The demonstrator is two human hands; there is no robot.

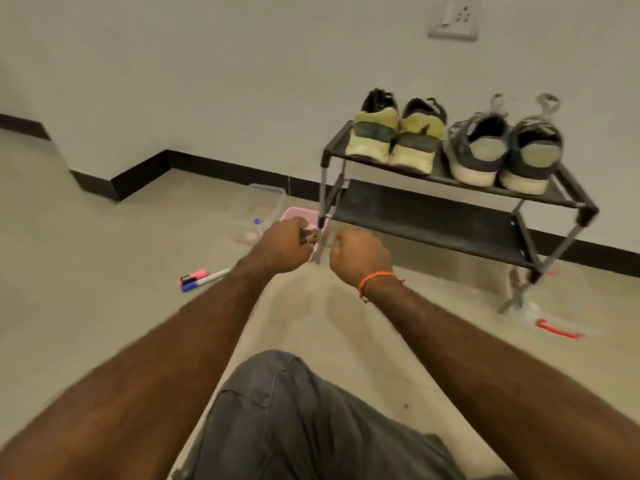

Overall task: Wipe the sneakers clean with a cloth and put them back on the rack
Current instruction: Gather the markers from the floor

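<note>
Your left hand [282,244] curled round small dark object, too blurred to name; no cloth identifiable. Your right hand [360,254] fisted just beside it; whether it holds anything, cannot tell. Hands close together, apart from rack [450,220], low before its near post, probably readying for wiping. Yellow-green sneakers [394,136] and grey sneakers [502,150] on top shelf, heels toward you, easy to grab.
</note>
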